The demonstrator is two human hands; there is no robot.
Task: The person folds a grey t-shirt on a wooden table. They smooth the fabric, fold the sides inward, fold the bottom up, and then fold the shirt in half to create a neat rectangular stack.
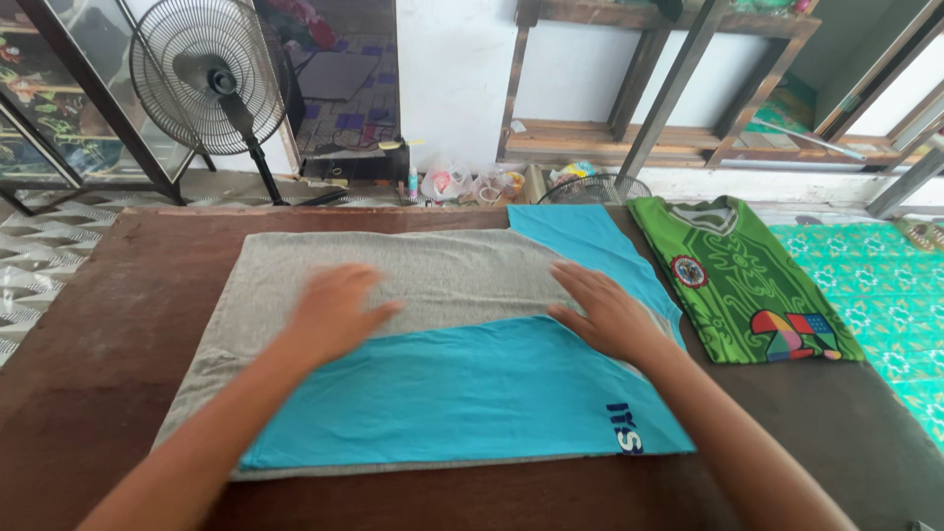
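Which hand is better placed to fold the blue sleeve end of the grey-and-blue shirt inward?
Right, probably. The right hand lies flat beside the blue sleeve at the shirt's far right. The left hand rests mid-shirt, farther away.

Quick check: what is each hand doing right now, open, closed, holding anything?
Left hand: open, palm down on the grey and blue shirt, gripping nothing; slightly blurred.
Right hand: open, flat on the same shirt, fingers spread, holding nothing.

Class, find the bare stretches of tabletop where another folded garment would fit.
Bare brown table lies left of the grey-and-blue shirt, plus a strip along the near edge. Crowded: both hands, left hand and right hand, press the shirt; the green jersey fills the right.
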